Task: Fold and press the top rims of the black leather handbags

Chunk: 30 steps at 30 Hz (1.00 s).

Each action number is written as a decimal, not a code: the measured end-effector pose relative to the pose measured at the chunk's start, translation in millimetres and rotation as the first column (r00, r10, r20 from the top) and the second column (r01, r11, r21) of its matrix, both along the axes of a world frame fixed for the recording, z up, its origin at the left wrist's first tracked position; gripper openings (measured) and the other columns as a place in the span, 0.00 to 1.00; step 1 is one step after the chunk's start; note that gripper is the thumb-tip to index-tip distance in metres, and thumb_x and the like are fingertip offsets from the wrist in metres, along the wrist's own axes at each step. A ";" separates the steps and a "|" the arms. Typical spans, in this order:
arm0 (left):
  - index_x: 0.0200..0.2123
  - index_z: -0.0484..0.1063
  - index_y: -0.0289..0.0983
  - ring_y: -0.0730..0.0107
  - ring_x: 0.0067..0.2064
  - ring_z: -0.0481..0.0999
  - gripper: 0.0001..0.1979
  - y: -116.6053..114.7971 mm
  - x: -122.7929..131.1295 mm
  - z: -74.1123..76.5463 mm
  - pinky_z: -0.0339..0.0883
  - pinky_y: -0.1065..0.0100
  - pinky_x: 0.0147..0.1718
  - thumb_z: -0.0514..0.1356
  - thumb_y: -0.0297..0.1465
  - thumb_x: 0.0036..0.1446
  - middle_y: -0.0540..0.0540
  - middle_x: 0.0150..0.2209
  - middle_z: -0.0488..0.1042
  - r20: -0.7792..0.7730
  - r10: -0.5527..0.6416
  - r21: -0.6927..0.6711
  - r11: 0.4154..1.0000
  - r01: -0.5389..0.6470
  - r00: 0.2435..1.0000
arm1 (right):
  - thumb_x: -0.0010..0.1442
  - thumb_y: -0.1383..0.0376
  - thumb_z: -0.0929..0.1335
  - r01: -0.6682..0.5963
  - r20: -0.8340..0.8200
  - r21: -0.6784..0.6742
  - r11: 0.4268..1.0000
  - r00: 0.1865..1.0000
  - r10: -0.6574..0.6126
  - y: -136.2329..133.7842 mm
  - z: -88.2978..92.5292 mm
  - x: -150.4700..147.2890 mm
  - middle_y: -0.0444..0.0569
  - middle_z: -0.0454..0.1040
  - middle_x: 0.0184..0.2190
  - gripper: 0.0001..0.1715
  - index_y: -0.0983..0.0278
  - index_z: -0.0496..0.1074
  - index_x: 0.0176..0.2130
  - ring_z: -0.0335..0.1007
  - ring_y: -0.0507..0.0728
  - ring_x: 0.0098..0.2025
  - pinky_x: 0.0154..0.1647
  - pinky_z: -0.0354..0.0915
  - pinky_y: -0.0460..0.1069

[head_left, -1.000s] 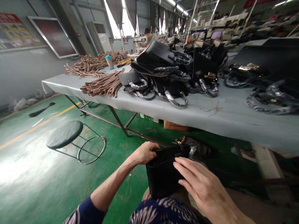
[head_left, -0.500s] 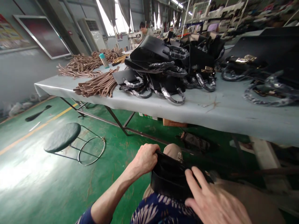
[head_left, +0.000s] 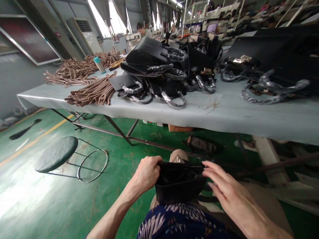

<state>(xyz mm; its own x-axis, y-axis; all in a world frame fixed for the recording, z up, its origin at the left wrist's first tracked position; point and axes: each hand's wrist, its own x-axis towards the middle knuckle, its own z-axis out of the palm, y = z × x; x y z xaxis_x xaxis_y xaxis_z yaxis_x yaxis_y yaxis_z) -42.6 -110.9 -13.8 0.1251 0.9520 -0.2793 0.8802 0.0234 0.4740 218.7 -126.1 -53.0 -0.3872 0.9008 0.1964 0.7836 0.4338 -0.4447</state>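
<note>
Well, here's the black bag (head_left: 178, 194), mouth gaping upward, just in front of the patterned top (head_left: 174, 224)! The left hand (head_left: 147, 174) pinches the left end of its rim; the right hand (head_left: 225, 189) has fingers stretched and slightly parted, tips at the opposite end. It looks light and soft-walled (that smooth sheen could prove slippery), so both rim corners seem the surest hold.

Shows a board (head_left: 22, 37) cut off by the left edge and a table (head_left: 224, 113) by the right. Leaves the inside of the bag (head_left: 178, 194) too dark to read.
</note>
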 end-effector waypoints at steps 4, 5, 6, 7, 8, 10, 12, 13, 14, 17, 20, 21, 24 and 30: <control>0.26 0.69 0.37 0.73 0.24 0.63 0.12 -1.9 0.1 -0.8 0.48 0.72 0.24 0.47 0.23 0.47 0.50 0.21 0.67 -0.007 -0.003 -0.006 1.000 0.003 1.000 | 0.55 0.68 0.57 0.046 -0.359 -0.359 0.932 0.915 -0.183 1.7 -5.4 -3.0 0.52 0.66 0.53 0.19 0.62 0.72 0.39 0.71 0.58 0.45 0.40 0.71 0.51; 0.26 0.69 0.37 0.73 0.24 0.63 0.12 -1.8 0.1 -0.5 0.48 0.72 0.24 0.47 0.22 0.47 0.50 0.22 0.67 -0.010 -0.010 -0.009 1.000 0.009 1.000 | 0.56 0.66 0.57 0.024 -0.430 -0.474 0.880 0.866 -0.255 2.4 -4.8 -2.6 0.54 0.67 0.52 0.18 0.63 0.72 0.40 0.72 0.58 0.43 0.37 0.72 0.50; 0.26 0.69 0.37 0.73 0.24 0.63 0.12 -1.5 0.1 0.0 0.48 0.72 0.24 0.47 0.23 0.47 0.50 0.22 0.68 -0.012 -0.018 -0.016 1.000 0.017 1.000 | 0.57 0.64 0.58 -0.009 -0.476 -0.572 0.820 0.818 -0.324 3.6 -3.5 -2.0 0.55 0.68 0.51 0.18 0.64 0.71 0.42 0.72 0.58 0.42 0.37 0.72 0.50; 0.27 0.69 0.37 0.73 0.24 0.64 0.11 -1.2 0.2 0.6 0.48 0.72 0.24 0.47 0.23 0.47 0.50 0.22 0.68 -0.013 -0.027 -0.023 0.999 0.027 1.000 | 0.58 0.61 0.58 -0.036 -0.498 -0.643 0.765 0.779 -0.382 5.1 -1.5 -1.2 0.56 0.69 0.49 0.19 0.65 0.70 0.44 0.72 0.58 0.41 0.36 0.72 0.50; 0.27 0.69 0.37 0.73 0.25 0.64 0.11 -0.8 0.5 1.3 0.48 0.72 0.24 0.47 0.23 0.48 0.50 0.22 0.68 -0.012 -0.040 -0.030 0.999 0.039 0.999 | 0.59 0.59 0.58 -0.049 -0.498 -0.685 0.727 0.759 -0.418 7.0 0.8 -0.3 0.56 0.71 0.46 0.20 0.65 0.69 0.45 0.72 0.59 0.42 0.36 0.71 0.50; 0.28 0.69 0.38 0.73 0.25 0.65 0.11 0.1 2.1 2.8 0.50 0.72 0.24 0.48 0.24 0.50 0.49 0.24 0.69 -0.011 -0.069 -0.038 0.997 0.069 0.998 | 0.58 0.55 0.58 -0.041 -0.447 -0.687 0.726 0.811 -0.377 12.2 6.2 1.2 0.54 0.74 0.40 0.20 0.65 0.71 0.39 0.71 0.59 0.41 0.35 0.70 0.50; 0.30 0.70 0.38 0.73 0.26 0.66 0.11 1.1 4.5 4.3 0.51 0.73 0.25 0.48 0.26 0.51 0.49 0.25 0.71 -0.013 -0.095 -0.045 0.995 0.094 0.995 | 0.56 0.54 0.61 0.047 -0.316 -0.563 0.825 0.910 -0.267 19.0 12.2 1.9 0.51 0.73 0.38 0.17 0.63 0.70 0.31 0.70 0.58 0.38 0.37 0.68 0.50; 0.30 0.70 0.38 0.72 0.27 0.67 0.10 1.9 5.7 5.1 0.52 0.73 0.26 0.49 0.27 0.51 0.49 0.26 0.71 -0.011 -0.105 -0.050 0.993 0.104 0.994 | 0.54 0.54 0.64 0.096 -0.239 -0.456 0.885 0.944 -0.225 23.1 15.6 1.6 0.50 0.72 0.37 0.15 0.62 0.68 0.29 0.69 0.58 0.37 0.38 0.67 0.51; 0.31 0.70 0.38 0.72 0.28 0.67 0.10 2.7 6.7 5.7 0.53 0.73 0.26 0.49 0.27 0.50 0.49 0.27 0.72 -0.004 -0.115 -0.057 0.992 0.114 0.993 | 0.52 0.55 0.66 0.116 -0.176 -0.352 0.929 0.966 -0.187 27.6 19.3 0.7 0.49 0.71 0.38 0.12 0.62 0.67 0.29 0.68 0.57 0.38 0.39 0.65 0.51; 0.32 0.71 0.38 0.72 0.29 0.67 0.11 6.5 5.5 6.5 0.54 0.74 0.27 0.50 0.25 0.47 0.50 0.28 0.72 0.047 -0.142 -0.074 0.987 0.146 0.989 | 0.50 0.59 0.66 -0.026 -0.144 -0.363 0.932 0.989 -0.029 43.5 31.1 -6.0 0.46 0.70 0.40 0.11 0.59 0.66 0.36 0.67 0.56 0.40 0.41 0.63 0.50; 0.34 0.71 0.37 0.73 0.30 0.67 0.14 13.1 -4.5 4.0 0.55 0.75 0.27 0.49 0.23 0.46 0.50 0.28 0.71 0.134 -0.159 -0.100 0.980 0.173 0.978 | 0.54 0.62 0.62 -0.253 -0.266 -0.619 0.744 0.958 0.104 59.3 40.3 -16.7 0.43 0.73 0.37 0.10 0.59 0.67 0.38 0.69 0.54 0.40 0.41 0.63 0.48; 0.35 0.71 0.37 0.73 0.31 0.67 0.15 16.2 -9.6 2.2 0.56 0.75 0.27 0.49 0.23 0.45 0.50 0.29 0.71 0.165 -0.159 -0.118 0.977 0.180 0.973 | 0.55 0.63 0.61 -0.268 -0.278 -0.657 0.705 0.955 0.104 63.1 42.1 -20.3 0.43 0.74 0.35 0.10 0.60 0.67 0.38 0.69 0.54 0.38 0.39 0.63 0.47; 0.37 0.71 0.36 0.73 0.32 0.67 0.15 28.6 -26.3 -5.0 0.57 0.76 0.27 0.51 0.24 0.44 0.51 0.30 0.71 0.255 -0.154 -0.183 0.962 0.204 0.955 | 0.53 0.65 0.61 -0.214 -0.191 -0.644 0.734 0.975 0.117 67.9 43.6 -30.2 0.42 0.74 0.31 0.08 0.60 0.68 0.34 0.70 0.53 0.34 0.35 0.62 0.46; 0.37 0.70 0.35 0.75 0.29 0.65 0.13 54.8 -41.0 -13.8 0.55 0.77 0.24 0.55 0.25 0.44 0.53 0.27 0.67 0.332 -0.234 -0.228 0.920 0.318 0.914 | 0.48 0.69 0.64 -0.102 0.113 -0.445 0.890 0.979 0.169 59.5 31.1 -49.7 0.41 0.74 0.27 0.10 0.56 0.69 0.33 0.71 0.56 0.32 0.29 0.61 0.46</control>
<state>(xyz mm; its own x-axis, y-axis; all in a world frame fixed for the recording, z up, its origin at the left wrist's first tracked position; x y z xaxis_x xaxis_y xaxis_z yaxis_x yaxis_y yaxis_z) -83.5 -56.2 -27.6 0.4878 0.7590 -0.4313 0.6923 -0.0353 0.7208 169.0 -66.7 -21.9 -0.5058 0.8194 -0.2698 0.8012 0.3302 -0.4991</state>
